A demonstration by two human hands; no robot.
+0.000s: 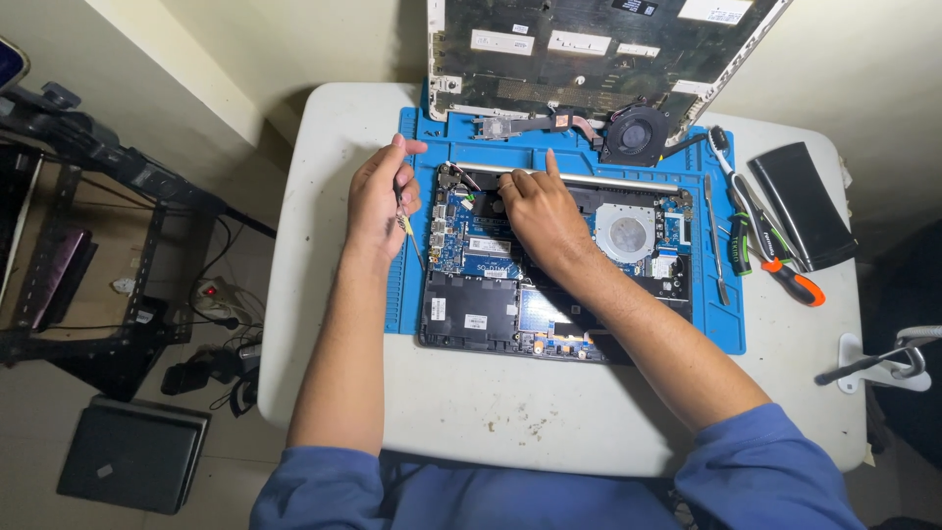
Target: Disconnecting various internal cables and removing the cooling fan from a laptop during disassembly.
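table [324, 245]: bears mat, near a wall behind
mat [721, 329]: on table, under laptop
laptop [471, 314]: opened, on mat, centre
cover [589, 49]: behind mat, leaning on wall
fan [636, 132]: on mat's rear edge, right of heatpipe [535, 123]
left hand [378, 201]: at laptop's left edge, gripping screwdriver [407, 226]
right hand [540, 216]: on board, rear centre
tools [775, 260]: right of mat
battery [805, 206]: far right, behind tools
rack [78, 255]: left of table
case [132, 456]: on floor, before rack

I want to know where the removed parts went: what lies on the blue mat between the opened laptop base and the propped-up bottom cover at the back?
In the head view, a removed cooling fan with its copper heat pipe lies on the blue mat there.
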